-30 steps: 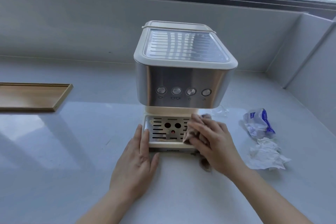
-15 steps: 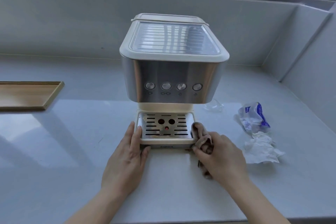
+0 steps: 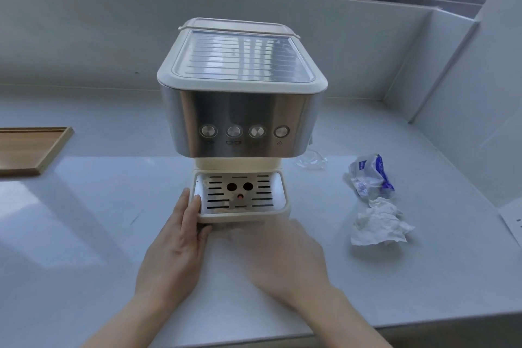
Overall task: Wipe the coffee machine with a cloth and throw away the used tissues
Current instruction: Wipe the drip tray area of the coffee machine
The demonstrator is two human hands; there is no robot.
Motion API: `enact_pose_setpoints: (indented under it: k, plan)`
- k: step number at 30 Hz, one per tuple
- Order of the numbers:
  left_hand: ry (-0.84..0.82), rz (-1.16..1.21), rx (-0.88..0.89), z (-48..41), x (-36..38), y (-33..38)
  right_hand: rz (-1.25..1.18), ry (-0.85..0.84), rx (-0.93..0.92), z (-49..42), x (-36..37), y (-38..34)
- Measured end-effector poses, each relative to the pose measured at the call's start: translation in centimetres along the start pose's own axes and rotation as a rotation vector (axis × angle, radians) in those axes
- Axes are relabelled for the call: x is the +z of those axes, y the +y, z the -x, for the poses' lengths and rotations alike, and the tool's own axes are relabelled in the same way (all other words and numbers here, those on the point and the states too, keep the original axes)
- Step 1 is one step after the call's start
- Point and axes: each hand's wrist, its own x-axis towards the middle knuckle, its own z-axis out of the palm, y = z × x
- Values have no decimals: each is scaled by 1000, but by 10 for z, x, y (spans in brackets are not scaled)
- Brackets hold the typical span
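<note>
Machine [image 3: 242, 110] just beyond both hands [image 3: 175, 248]

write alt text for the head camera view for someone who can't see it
A person's left hand steadies the drip tray of a steel coffee machine on a grey counter, while the right hand blurs in front of it. A crumpled tissue and tissue packet lie to the right, a wooden tray far left.

Your left hand [image 3: 175, 246] and right hand [image 3: 285, 260] are both bare, with no gloves, rings or watch showing. Your forearms are uncovered to the frame's lower edge. Your right hand is smeared by motion blur; your fingernails look short.
</note>
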Motion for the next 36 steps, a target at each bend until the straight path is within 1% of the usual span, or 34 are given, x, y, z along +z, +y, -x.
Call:
enact_pose_setpoints:
  k: [3,6,8,9,12,13,14,17,18,21,23,26,27,28,31,32,33,35,36]
  plan:
    - [8,-6,6,2,0,3,-12,61,113,7,-9,38]
    - [4,-7,0,2,-2,3,-133,82,119,7,-18,57]
    - [4,-12,-9,2,-3,4,-299,114,131,7,-25,64]
    - [5,-14,-9,2,-3,5,-396,152,167,8,-30,67]
    - [3,-13,-6,2,-3,5,-809,255,278,9,-47,79]
    - [1,-14,-9,2,-3,5,-914,274,282,10,-51,83]
    - [-2,-13,-16,2,-3,5,-963,273,265,10,-54,84]
    - [-4,-13,-24,1,-3,6,-887,219,208,12,-53,78]
    - [-4,-16,-21,2,-3,7,-849,227,190,12,-51,75]
    - [-7,-30,-16,1,-4,9,-745,328,109,0,-49,63]
    - [-13,-35,-19,1,-6,10,-555,346,-58,-15,-47,47]
    - [-23,-34,-34,1,-7,11,-220,225,-293,-34,-28,23]
    - [-26,-32,-34,2,-7,11,-155,196,-343,-38,-22,20]
    - [-27,-32,-29,2,-7,11,-148,183,-341,-43,-19,20]
    - [-29,-16,-34,2,-8,12,-291,220,-85,-59,-25,28]
    - [-29,-6,-34,2,-9,13,-286,228,-45,-62,-26,28]
    - [-29,-2,-29,2,-9,13,-255,240,-67,-62,-24,25]
    - [-31,-14,-18,1,-9,14,-224,258,-202,-54,-19,10]
    - [-33,-21,-19,1,-10,14,-210,235,-267,-47,-17,3]
